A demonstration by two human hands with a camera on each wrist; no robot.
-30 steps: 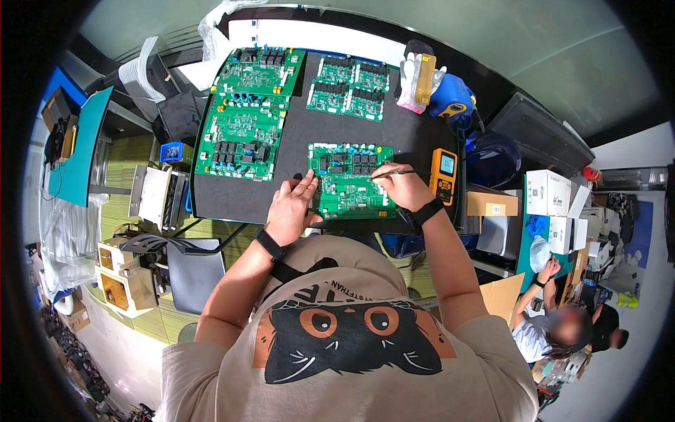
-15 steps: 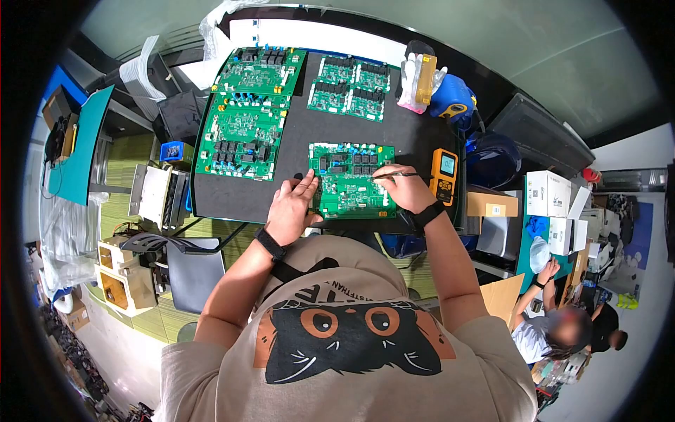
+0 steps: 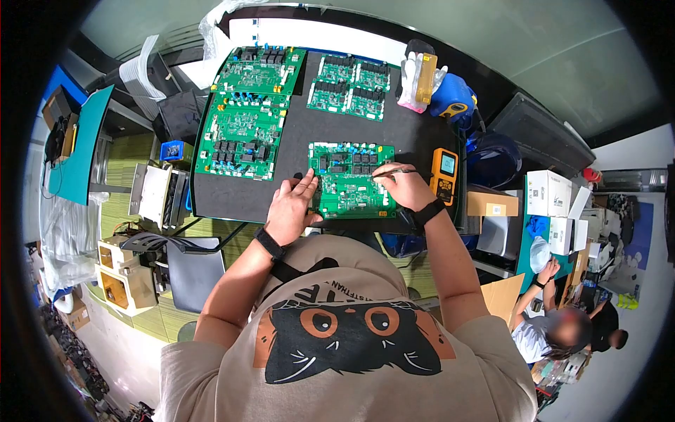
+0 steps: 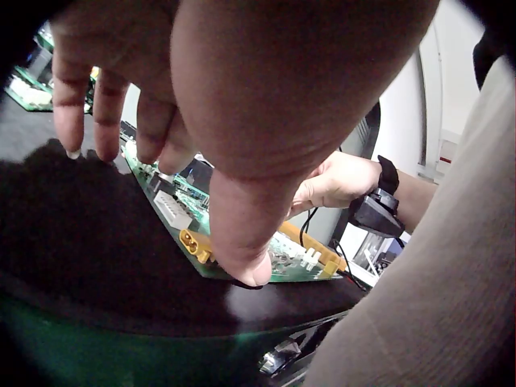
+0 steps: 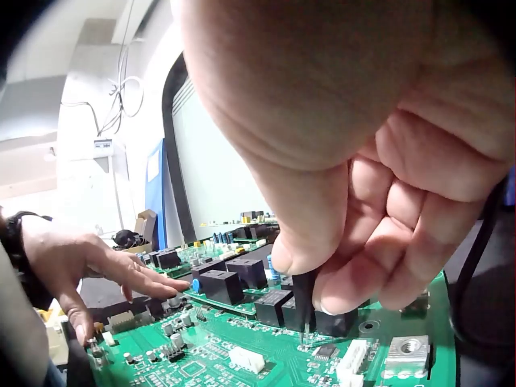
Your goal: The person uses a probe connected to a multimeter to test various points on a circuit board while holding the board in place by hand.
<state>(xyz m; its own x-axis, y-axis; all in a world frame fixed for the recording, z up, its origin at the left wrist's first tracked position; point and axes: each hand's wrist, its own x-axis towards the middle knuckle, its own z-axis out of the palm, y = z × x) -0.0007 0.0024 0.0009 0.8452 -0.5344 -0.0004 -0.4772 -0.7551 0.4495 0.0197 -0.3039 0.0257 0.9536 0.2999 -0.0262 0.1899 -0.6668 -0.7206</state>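
A green circuit board [image 3: 344,193] with black relays and white connectors lies in front of me on the dark mat. My right hand [image 3: 402,188] pinches slim black tweezers [image 5: 303,302] between thumb and fingers. In the right wrist view their fine tips point down at the board beside a small chip [image 5: 325,352]. At the board's left side rests my left hand [image 3: 290,204], fingers extended along the edge. Its thumb [image 4: 242,242] lies over the near corner, by a yellow connector [image 4: 193,243], in the left wrist view.
Larger green boards [image 3: 242,130] lie on the left of the mat, and several small boards [image 3: 348,88] at the back. An orange meter [image 3: 444,176] stands right of my right hand. Behind it are a blue tool station [image 3: 450,97] and white gloves [image 3: 408,88]. Another person works far right.
My right hand has shifted very slightly to the right, and the tweezers' tilt has varied a little. The left hand and the board have stayed in place.
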